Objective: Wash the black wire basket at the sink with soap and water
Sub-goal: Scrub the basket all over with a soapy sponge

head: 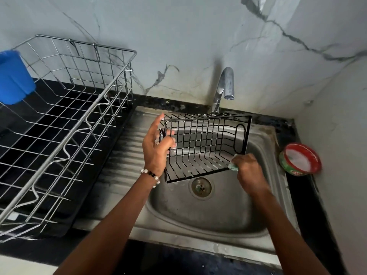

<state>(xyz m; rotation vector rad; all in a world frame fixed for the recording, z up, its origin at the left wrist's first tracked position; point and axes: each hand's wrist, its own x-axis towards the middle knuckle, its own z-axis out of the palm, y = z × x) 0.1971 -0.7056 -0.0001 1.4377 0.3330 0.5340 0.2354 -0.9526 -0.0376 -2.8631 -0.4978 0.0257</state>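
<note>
The black wire basket (204, 147) is held tipped on its side above the steel sink (214, 213), its open top facing me. My left hand (156, 147) grips its left end, thumb and fingers curled round the wires. My right hand (249, 171) pinches a small green scrub pad (232, 165) against the basket's lower right corner. White soap suds cling to the bottom wires. The tap (224, 88) stands behind the basket, with no water running from it.
A round red and green tub of white dish soap (299, 159) sits on the black counter right of the sink. A large steel dish rack (65, 124) fills the left counter, with a blue plastic cup (14, 76) in its far corner. The drain (201, 187) lies below the basket.
</note>
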